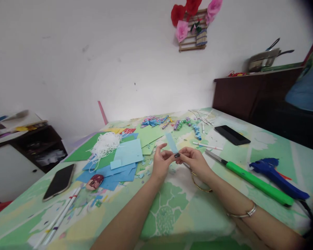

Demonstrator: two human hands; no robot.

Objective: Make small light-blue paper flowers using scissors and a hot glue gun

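A light blue paper strip (171, 142) stands up between my two hands, pinched at its lower end. My left hand (162, 160) is closed, thumb and index finger meeting at the strip, the other fingers bent. My right hand (194, 160) is closed on the same end from the other side. A small dark spot shows where the fingertips meet; I cannot tell what it is. Below the right hand lies a gold-coloured loop (202, 188), with a thin metal piece near it, partly hidden by the hand.
Coloured paper sheets (129, 151), white string (106, 144) and a dark red item (95, 182) lie left, beside a phone (59, 181) and white sticks (61, 215). Curled paper pieces (182, 124) lie behind. Right are another phone (232, 134), a green-handled tool (258, 183) and a blue glue gun (279, 177).
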